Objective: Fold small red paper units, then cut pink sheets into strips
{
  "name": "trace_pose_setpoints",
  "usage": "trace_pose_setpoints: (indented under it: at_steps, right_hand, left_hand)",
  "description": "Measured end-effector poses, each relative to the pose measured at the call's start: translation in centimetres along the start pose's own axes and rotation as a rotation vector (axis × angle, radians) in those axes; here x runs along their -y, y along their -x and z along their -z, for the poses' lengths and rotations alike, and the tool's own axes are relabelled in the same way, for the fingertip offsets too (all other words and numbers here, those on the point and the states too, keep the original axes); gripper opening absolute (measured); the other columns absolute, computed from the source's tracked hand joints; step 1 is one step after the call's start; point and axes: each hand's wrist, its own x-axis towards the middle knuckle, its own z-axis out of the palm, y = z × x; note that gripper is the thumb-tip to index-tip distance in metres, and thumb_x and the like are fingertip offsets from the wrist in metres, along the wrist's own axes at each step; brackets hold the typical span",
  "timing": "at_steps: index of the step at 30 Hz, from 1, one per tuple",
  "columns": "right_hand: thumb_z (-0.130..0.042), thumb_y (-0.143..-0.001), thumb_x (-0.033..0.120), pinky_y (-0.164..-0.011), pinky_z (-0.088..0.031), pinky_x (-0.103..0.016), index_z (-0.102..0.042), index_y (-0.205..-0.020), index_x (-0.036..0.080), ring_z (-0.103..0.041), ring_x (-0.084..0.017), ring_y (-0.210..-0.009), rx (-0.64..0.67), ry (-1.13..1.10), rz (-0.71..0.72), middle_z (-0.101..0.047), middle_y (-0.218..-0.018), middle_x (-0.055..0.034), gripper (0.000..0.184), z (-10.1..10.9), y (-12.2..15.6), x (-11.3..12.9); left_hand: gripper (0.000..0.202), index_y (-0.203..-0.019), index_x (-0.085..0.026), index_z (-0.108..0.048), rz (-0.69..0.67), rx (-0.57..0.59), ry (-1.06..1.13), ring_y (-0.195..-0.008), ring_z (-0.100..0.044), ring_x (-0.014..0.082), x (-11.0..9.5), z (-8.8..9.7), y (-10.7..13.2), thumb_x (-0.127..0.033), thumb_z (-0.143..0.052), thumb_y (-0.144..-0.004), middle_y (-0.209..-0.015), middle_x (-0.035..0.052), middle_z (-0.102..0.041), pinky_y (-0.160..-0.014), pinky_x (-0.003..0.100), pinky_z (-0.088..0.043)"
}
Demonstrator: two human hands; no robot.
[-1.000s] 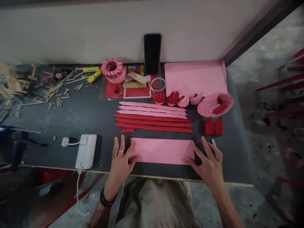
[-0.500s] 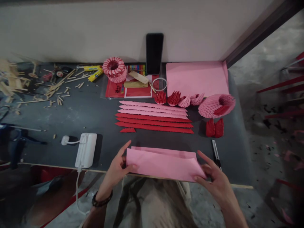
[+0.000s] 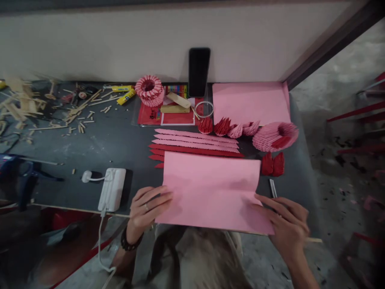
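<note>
A pink paper sheet [image 3: 210, 190] is opened out flat with a crease across its middle, lifted over the near edge of the dark table [image 3: 114, 140]. My left hand [image 3: 147, 206], with a ring and a dark bead bracelet, pinches its left edge. My right hand [image 3: 285, 224] grips its lower right corner, thumb on top. The sheet covers part of the row of red and pink folded paper strips [image 3: 195, 140] behind it.
A white power bank [image 3: 112, 190] with a cable lies left of my hand. A pen-like tool [image 3: 272, 188] lies right of the sheet. Behind are red and pink folded paper pieces [image 3: 275, 135], a pink sheet stack [image 3: 249, 102], a phone [image 3: 198, 72], glue tubes and wooden sticks [image 3: 75, 116].
The folded pink sheet lay flat under both hands, was then lifted toward me, and is now unfolded to full size, covering the nearest red strips.
</note>
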Motion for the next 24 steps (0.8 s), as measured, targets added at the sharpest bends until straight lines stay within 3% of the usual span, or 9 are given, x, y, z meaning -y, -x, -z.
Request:
trace_pose_setpoints:
  at_steps: [4,7,10,12,15,17,21,24]
  right_hand:
    - [-0.055,-0.094,0.015,-0.082,-0.056,-0.044,-0.085,-0.112,0.04,-0.071,-0.027,-0.102,0.134,0.032,0.109,-0.082,-0.126,0.0052,0.042,-2.9,-1.1,-0.3]
    - [-0.059,-0.091,0.015,-0.084,-0.058,-0.044,-0.084,-0.114,0.039,-0.071,-0.027,-0.1,0.175,0.006,0.103,-0.08,-0.132,0.0021,0.042,-3.1,-0.5,-0.6]
    - [-0.066,-0.092,0.023,-0.09,-0.059,-0.045,-0.079,-0.129,0.039,-0.072,-0.029,-0.106,0.253,-0.009,0.108,-0.072,-0.146,-0.0001,0.043,-2.5,0.1,-0.4]
    - [-0.066,-0.096,0.029,-0.093,-0.059,-0.044,-0.078,-0.13,0.038,-0.073,-0.028,-0.108,0.209,-0.065,0.068,-0.073,-0.145,-0.0016,0.037,-2.4,0.2,0.0]
    - [-0.064,-0.101,0.032,-0.089,-0.06,-0.037,-0.083,-0.113,0.032,-0.076,-0.023,-0.1,0.037,-0.159,-0.088,-0.081,-0.121,-0.0041,0.022,-3.1,0.1,0.9]
    - [-0.068,-0.101,0.037,-0.08,-0.059,-0.033,-0.083,-0.101,0.029,-0.076,-0.021,-0.089,-0.008,-0.205,-0.177,-0.082,-0.106,-0.0045,0.018,-3.6,-0.2,1.4]
    - [-0.069,-0.097,0.056,-0.063,-0.051,-0.032,-0.08,-0.086,0.024,-0.063,-0.016,-0.062,0.051,-0.21,-0.314,-0.079,-0.092,-0.006,0.036,-3.7,-1.4,1.5]
    - [-0.06,-0.1,0.063,-0.061,-0.047,-0.033,-0.077,-0.084,0.023,-0.058,-0.016,-0.059,0.182,-0.19,-0.371,-0.073,-0.082,-0.0049,0.047,-3.1,-2.5,1.5]
  left_hand:
    - [0.043,-0.13,-0.026,-0.075,-0.151,0.117,-0.061,-0.128,-0.075,0.024,1.4,-3.0,0.7,-0.008,-0.047,-0.103,-0.131,0.0043,-0.082,-0.108,0.042,-0.059]
    - [0.053,-0.139,-0.025,-0.07,-0.185,0.156,-0.095,-0.132,-0.073,0.0239,1.8,-3.4,1.2,-0.001,-0.044,-0.098,-0.139,0.0042,-0.078,-0.112,0.041,-0.056]
    - [0.053,-0.141,-0.028,-0.069,-0.115,0.197,-0.068,-0.13,-0.074,0.0235,1.8,-3.2,1.3,-0.005,-0.048,-0.099,-0.138,0.0023,-0.079,-0.113,0.041,-0.056]
    - [0.041,-0.133,-0.029,-0.074,-0.037,0.186,0.002,-0.125,-0.076,0.0235,1.7,-3.3,1.0,-0.012,-0.054,-0.102,-0.131,0.0029,-0.082,-0.109,0.042,-0.058]
    - [0.019,-0.109,-0.025,-0.08,0.103,0.061,0.118,-0.113,-0.078,0.0232,1.0,-3.8,0.1,-0.022,-0.063,-0.103,-0.111,0.0045,-0.086,-0.1,0.041,-0.061]
    - [0.016,-0.1,-0.024,-0.08,0.203,0.007,0.152,-0.106,-0.078,0.0222,0.4,-4.1,-0.4,-0.026,-0.065,-0.103,-0.102,0.0043,-0.085,-0.097,0.04,-0.06]
    - [0.021,-0.086,-0.023,-0.078,0.405,-0.015,0.007,-0.102,-0.073,0.0235,-0.7,-4.7,-1.0,-0.037,-0.071,-0.1,-0.1,0.0057,-0.08,-0.093,0.041,-0.055]
    - [0.03,-0.071,-0.022,-0.074,0.536,-0.021,-0.179,-0.106,-0.066,0.027,-1.1,-5.1,-1.3,-0.043,-0.079,-0.092,-0.101,0.0066,-0.075,-0.089,0.042,-0.048]
